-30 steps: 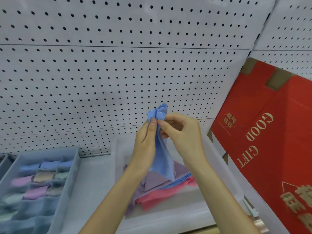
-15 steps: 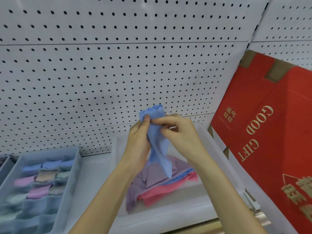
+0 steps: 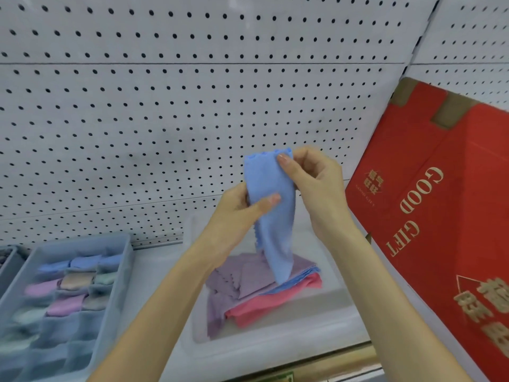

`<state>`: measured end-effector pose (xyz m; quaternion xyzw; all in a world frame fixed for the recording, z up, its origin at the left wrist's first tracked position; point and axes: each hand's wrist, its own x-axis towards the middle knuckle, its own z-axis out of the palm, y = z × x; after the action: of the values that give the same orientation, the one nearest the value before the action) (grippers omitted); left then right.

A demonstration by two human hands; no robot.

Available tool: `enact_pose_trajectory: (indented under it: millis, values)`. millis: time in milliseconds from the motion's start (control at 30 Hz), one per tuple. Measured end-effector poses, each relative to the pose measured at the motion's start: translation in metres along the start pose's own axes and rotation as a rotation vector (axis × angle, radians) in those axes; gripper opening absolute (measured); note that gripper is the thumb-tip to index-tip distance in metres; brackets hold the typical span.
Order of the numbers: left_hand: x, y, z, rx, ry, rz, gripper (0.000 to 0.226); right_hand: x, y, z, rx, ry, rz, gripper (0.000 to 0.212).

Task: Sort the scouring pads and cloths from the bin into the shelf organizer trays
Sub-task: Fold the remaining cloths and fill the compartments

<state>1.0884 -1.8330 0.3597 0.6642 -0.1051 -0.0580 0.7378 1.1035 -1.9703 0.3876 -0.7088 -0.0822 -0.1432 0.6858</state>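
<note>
A light blue cloth [image 3: 272, 224] with a scalloped edge hangs in the air above the clear plastic bin [image 3: 275, 346]. My right hand [image 3: 314, 188] pinches its top edge. My left hand [image 3: 237, 216] pinches it lower down, thumb across the front. Its tail dangles into the bin, over a pile of purple cloths [image 3: 237, 282], a blue one and a pink cloth [image 3: 272, 304]. A blue-grey organizer tray [image 3: 115, 293] with small compartments sits at the lower left, several of them filled with folded cloths.
A white pegboard wall [image 3: 192, 111] backs the shelf. A large red cardboard box [image 3: 440, 221] printed "GOOD GIFT" leans at the right, close to the bin. Part of a second tray [image 3: 8, 266] shows at the far left edge.
The bunched blue cloth has been spread flatter. My right hand rose to its top edge while my left hand slid lower on it. The view shifted slightly.
</note>
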Motion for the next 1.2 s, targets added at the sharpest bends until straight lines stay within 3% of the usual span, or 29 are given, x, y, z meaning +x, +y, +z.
enact_pose_trajectory:
  millis: [300, 400, 500, 667, 833, 933, 1033, 1200]
  values:
    - [-0.016, -0.025, 0.034, -0.149, -0.064, -0.005, 0.024, 0.015, -0.018, 0.006, -0.183, 0.144, -0.227, 0.021]
    - [-0.017, -0.033, 0.04, -0.152, -0.043, -0.008, 0.036, 0.023, -0.004, 0.005, -0.211, 0.185, -0.138, 0.022]
    - [-0.015, -0.037, 0.039, -0.146, 0.006, -0.058, 0.025, 0.027, 0.009, 0.001, -0.157, 0.2, 0.069, 0.022]
    - [-0.011, -0.044, 0.032, -0.19, 0.107, -0.207, 0.022, 0.015, 0.023, -0.009, -0.015, 0.058, 0.339, 0.027]
    - [-0.006, -0.054, 0.024, -0.469, 0.259, -0.355, 0.03, -0.033, 0.063, -0.012, -0.099, -0.049, 0.367, 0.029]
    - [-0.008, -0.065, 0.024, -0.509, 0.368, -0.509, 0.033, -0.059, 0.088, -0.012, -0.067, -0.074, 0.443, 0.029]
    - [-0.016, -0.079, 0.031, -0.494, 0.38, -0.624, 0.036, -0.074, 0.105, -0.007, -0.149, -0.055, 0.434, 0.022]
    - [-0.027, -0.089, 0.037, -0.599, 0.354, -0.691, 0.042, -0.09, 0.119, -0.006, -0.439, -0.115, 0.341, 0.044]
